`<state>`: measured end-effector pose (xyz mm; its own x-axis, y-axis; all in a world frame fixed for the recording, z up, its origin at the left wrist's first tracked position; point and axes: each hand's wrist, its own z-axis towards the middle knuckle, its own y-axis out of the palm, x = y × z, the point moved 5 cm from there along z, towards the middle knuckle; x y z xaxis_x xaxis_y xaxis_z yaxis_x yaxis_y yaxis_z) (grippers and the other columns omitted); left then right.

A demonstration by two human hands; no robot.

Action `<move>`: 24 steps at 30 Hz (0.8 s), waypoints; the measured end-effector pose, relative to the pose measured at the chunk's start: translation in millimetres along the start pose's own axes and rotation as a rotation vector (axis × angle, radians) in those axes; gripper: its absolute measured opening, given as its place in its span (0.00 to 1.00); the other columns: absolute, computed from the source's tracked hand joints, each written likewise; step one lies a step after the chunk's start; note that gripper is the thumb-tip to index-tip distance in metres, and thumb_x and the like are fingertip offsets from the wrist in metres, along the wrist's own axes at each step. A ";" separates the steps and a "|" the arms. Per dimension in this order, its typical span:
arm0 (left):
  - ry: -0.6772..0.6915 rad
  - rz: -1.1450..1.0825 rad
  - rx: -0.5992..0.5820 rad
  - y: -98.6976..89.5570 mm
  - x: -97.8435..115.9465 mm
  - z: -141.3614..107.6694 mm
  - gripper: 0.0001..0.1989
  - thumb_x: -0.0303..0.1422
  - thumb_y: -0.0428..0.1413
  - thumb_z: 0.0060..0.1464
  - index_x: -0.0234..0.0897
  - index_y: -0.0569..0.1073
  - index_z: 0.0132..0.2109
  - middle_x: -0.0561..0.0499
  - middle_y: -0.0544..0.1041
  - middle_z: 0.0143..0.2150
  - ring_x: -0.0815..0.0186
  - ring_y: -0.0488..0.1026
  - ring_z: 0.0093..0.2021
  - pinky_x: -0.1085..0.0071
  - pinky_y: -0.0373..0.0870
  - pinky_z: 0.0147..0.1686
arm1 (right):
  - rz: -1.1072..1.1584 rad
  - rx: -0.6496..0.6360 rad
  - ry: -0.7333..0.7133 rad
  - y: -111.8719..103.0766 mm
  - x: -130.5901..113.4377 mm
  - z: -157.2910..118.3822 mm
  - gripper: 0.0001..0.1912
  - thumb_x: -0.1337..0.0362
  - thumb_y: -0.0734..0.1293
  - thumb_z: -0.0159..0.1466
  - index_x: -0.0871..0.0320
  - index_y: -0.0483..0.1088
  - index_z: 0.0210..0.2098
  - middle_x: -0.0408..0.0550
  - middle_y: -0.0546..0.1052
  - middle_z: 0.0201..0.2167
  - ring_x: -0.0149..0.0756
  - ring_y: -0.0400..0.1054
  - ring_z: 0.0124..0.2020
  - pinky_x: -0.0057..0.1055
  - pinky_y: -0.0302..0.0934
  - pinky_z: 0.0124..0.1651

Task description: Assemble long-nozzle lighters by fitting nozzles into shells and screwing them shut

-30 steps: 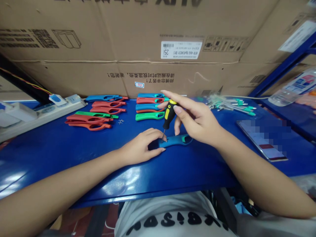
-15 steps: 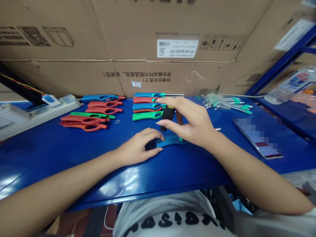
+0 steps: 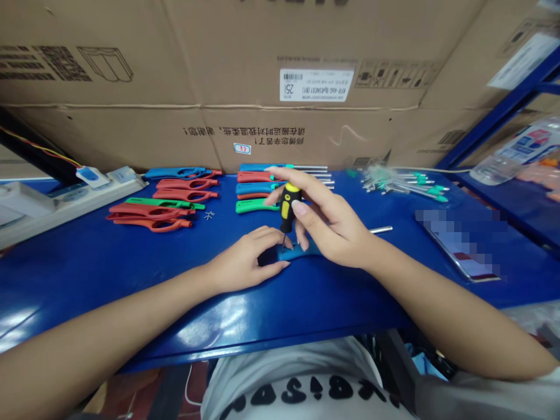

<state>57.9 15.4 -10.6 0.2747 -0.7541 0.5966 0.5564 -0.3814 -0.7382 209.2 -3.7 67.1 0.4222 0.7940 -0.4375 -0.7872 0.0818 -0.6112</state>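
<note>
A blue long-nosed lighter (image 3: pixel 299 252) lies on the blue table with its metal tube pointing right. My left hand (image 3: pixel 242 259) pinches its handle end between the thumb and fingers. In my right hand (image 3: pixel 335 221) is a short black and yellow screwdriver (image 3: pixel 287 211), upright, its tip down on the handle near my left fingertips. My right thumb and fingers are closed around the screwdriver's grip. The right hand hides much of the lighter's trigger end. Whether the tip sits in a screw is too small to tell.
Red, blue and green lighter bodies (image 3: pixel 151 211) are piled at left, beside several small screws (image 3: pixel 209 215). Lighters with metal tubes (image 3: pixel 256 176) lie behind my hands. Rods with green ends (image 3: pixel 406 179), a phone (image 3: pixel 455 248) and a power strip (image 3: pixel 111 186) surround the work area. Cardboard (image 3: pixel 245 52) stands behind.
My right hand has turned around the screwdriver, and its thumb has swung to the right, showing the yellow on the handle. My left hand and the lighter stay in place.
</note>
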 end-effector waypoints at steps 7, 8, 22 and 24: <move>0.027 0.023 0.023 1.0 -1.6 -1.2 0.12 0.35 0.59 0.62 0.38 0.73 0.52 0.47 0.77 0.47 0.59 0.75 0.50 0.62 0.72 0.53 | -0.229 0.096 -0.190 -8.5 -13.2 -2.1 0.17 0.56 0.64 0.72 0.56 0.71 0.56 0.51 0.81 0.48 0.36 0.77 0.43 0.31 0.71 0.46; 0.023 0.020 0.016 1.2 -1.6 -1.2 0.12 0.35 0.59 0.62 0.38 0.73 0.52 0.47 0.77 0.48 0.59 0.75 0.50 0.62 0.72 0.53 | -0.192 0.066 -0.177 -7.8 -13.1 -1.4 0.18 0.59 0.60 0.74 0.57 0.69 0.59 0.51 0.80 0.52 0.35 0.77 0.44 0.31 0.71 0.47; 0.002 -0.011 -0.015 0.0 0.8 0.3 0.11 0.32 0.58 0.63 0.38 0.72 0.52 0.48 0.76 0.50 0.63 0.73 0.53 0.66 0.68 0.56 | -0.091 0.096 -0.080 -11.7 -5.3 1.2 0.18 0.65 0.56 0.75 0.56 0.69 0.59 0.50 0.78 0.54 0.35 0.76 0.48 0.33 0.72 0.47; 0.003 -0.006 -0.012 0.0 0.8 0.3 0.11 0.32 0.59 0.63 0.38 0.72 0.51 0.48 0.76 0.50 0.62 0.73 0.53 0.66 0.68 0.57 | -0.104 0.135 -0.075 -14.3 -5.0 1.7 0.14 0.61 0.64 0.72 0.56 0.73 0.54 0.49 0.80 0.49 0.34 0.77 0.42 0.30 0.72 0.42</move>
<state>58.3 14.9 -10.0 0.2691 -0.7531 0.6004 0.5488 -0.3924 -0.7381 217.6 -7.8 79.2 0.4738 0.8193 -0.3229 -0.7962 0.2420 -0.5545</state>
